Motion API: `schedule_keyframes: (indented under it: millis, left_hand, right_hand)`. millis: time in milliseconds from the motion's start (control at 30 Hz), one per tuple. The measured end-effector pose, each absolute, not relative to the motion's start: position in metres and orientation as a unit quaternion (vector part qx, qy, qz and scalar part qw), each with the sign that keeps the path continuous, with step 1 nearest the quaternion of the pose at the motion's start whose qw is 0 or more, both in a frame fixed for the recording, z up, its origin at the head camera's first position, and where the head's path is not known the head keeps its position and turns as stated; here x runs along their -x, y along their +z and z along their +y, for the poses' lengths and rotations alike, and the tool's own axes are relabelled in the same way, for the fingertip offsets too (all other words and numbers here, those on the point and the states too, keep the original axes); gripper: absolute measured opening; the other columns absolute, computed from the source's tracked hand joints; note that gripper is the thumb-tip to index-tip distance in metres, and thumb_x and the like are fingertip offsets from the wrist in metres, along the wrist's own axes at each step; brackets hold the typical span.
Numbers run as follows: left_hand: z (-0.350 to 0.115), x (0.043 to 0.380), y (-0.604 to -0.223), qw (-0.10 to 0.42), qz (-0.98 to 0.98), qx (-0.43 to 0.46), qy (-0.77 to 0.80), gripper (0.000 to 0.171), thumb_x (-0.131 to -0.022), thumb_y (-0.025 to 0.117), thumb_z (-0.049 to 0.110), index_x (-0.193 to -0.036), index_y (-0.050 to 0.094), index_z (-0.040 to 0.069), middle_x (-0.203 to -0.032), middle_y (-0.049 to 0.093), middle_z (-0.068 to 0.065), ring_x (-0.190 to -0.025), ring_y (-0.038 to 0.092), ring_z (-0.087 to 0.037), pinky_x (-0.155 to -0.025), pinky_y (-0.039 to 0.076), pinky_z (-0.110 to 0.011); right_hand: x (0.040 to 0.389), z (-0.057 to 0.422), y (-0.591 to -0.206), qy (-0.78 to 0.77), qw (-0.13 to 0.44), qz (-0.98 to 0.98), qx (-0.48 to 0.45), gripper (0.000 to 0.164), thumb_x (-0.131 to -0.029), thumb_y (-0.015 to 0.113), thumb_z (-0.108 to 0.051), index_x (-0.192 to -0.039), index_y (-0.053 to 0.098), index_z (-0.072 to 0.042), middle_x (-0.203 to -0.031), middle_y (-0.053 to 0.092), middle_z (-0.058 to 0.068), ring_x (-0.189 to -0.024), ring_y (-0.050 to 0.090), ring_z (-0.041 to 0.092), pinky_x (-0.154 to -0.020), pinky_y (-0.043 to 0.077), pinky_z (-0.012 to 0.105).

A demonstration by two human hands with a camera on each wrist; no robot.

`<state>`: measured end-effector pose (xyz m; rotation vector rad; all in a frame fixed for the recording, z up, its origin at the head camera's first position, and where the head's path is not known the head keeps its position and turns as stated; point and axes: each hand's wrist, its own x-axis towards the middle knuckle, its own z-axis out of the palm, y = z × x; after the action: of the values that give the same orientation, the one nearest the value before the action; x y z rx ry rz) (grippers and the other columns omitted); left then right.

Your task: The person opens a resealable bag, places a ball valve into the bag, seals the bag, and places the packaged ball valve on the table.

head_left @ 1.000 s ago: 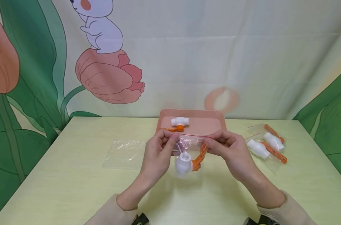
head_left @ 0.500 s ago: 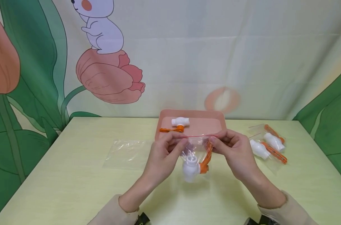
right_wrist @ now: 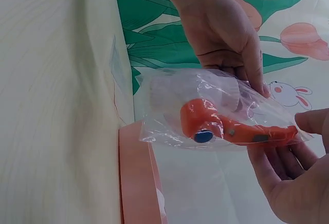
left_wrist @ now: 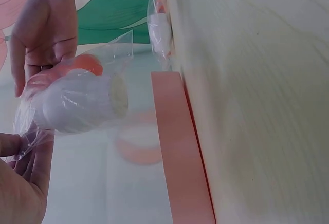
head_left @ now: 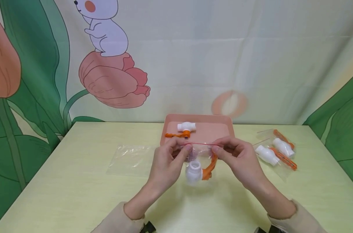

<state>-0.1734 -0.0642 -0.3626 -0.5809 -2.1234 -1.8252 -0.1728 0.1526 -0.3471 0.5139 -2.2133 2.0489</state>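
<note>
A clear zip bag [head_left: 201,149] with a red seal line hangs between both hands above the table. Inside it is a white plastic ball valve [head_left: 194,173] with an orange lever handle [head_left: 209,170]. My left hand [head_left: 167,161] pinches the bag's top edge on the left between thumb and fingers. At the right end of that edge, my right hand [head_left: 240,160] pinches the plastic near the tip of the lever. In the right wrist view the orange handle [right_wrist: 236,129] shows through the plastic, a dark blue cap on its hub.
A pink tray [head_left: 214,124] at the back holds an unbagged white valve [head_left: 186,126] with an orange lever. One flat clear bag [head_left: 131,160] lies left of the hands. Two bagged valves [head_left: 268,154] lie at the right. A printed curtain [head_left: 176,64] hangs behind the table.
The bagged valve shifted right, then slightly back left, swinging a little. Both hands keep their pinch on the bag's edge. The left hand ends a little farther right than a second ago.
</note>
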Motion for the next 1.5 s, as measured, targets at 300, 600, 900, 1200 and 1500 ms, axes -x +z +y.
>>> schedule_keyframes:
  millis: [300, 600, 900, 1200, 1500]
  left_hand:
    - [-0.0609, 0.1701, -0.3640, 0.134, -0.729, 0.208, -0.639, 0.004, -0.098, 0.069, 0.002, -0.100, 0.068, -0.002, -0.085, 0.071, -0.005, -0.075, 0.070, -0.018, -0.067, 0.061, -0.034]
    - [-0.0599, 0.1676, -0.3611, 0.103, -0.738, 0.204, -0.635, 0.009, -0.097, 0.070, 0.003, -0.106, 0.071, 0.005, -0.087, 0.073, -0.001, -0.077, 0.070, -0.016, -0.066, 0.061, -0.036]
    - [-0.0605, 0.1676, -0.3605, 0.112, -0.748, 0.212, -0.618, 0.004, -0.097, 0.072, 0.005, -0.101, 0.073, 0.005, -0.086, 0.072, 0.001, -0.075, 0.067, -0.015, -0.062, 0.060, -0.033]
    - [-0.0607, 0.1659, -0.3613, 0.119, -0.753, 0.228, -0.605, 0.004, -0.097, 0.072, 0.007, -0.099, 0.072, 0.003, -0.084, 0.072, 0.002, -0.076, 0.068, -0.016, -0.059, 0.059, -0.030]
    - [-0.0592, 0.1634, -0.3616, 0.129, -0.759, 0.256, -0.585, 0.005, -0.096, 0.073, 0.005, -0.098, 0.072, 0.000, -0.086, 0.075, -0.001, -0.078, 0.071, -0.015, -0.056, 0.058, -0.031]
  right_hand:
    - [0.1722, 0.1498, -0.3477, 0.639, 0.066, -0.745, -0.181, 0.010, -0.094, 0.075, -0.004, -0.101, 0.074, 0.004, -0.092, 0.071, 0.011, -0.085, 0.066, 0.016, -0.083, 0.059, 0.031]
    - [0.1692, 0.1480, -0.3492, 0.640, 0.081, -0.742, -0.186, 0.008, -0.095, 0.072, -0.001, -0.098, 0.072, 0.006, -0.083, 0.068, 0.011, -0.078, 0.065, 0.015, -0.076, 0.060, 0.028]
    - [0.1681, 0.1489, -0.3485, 0.641, 0.054, -0.738, -0.202, 0.008, -0.096, 0.071, -0.002, -0.100, 0.070, 0.005, -0.087, 0.069, 0.015, -0.078, 0.067, 0.019, -0.072, 0.059, 0.028]
    - [0.1687, 0.1483, -0.3439, 0.622, 0.020, -0.750, -0.224, 0.008, -0.096, 0.073, -0.006, -0.102, 0.072, -0.002, -0.095, 0.070, 0.011, -0.081, 0.069, 0.023, -0.073, 0.059, 0.031]
    - [0.1717, 0.1493, -0.3398, 0.495, 0.114, -0.806, -0.304, 0.012, -0.090, 0.080, -0.005, -0.095, 0.079, -0.015, -0.088, 0.069, -0.009, -0.080, 0.068, 0.014, -0.076, 0.059, 0.030]
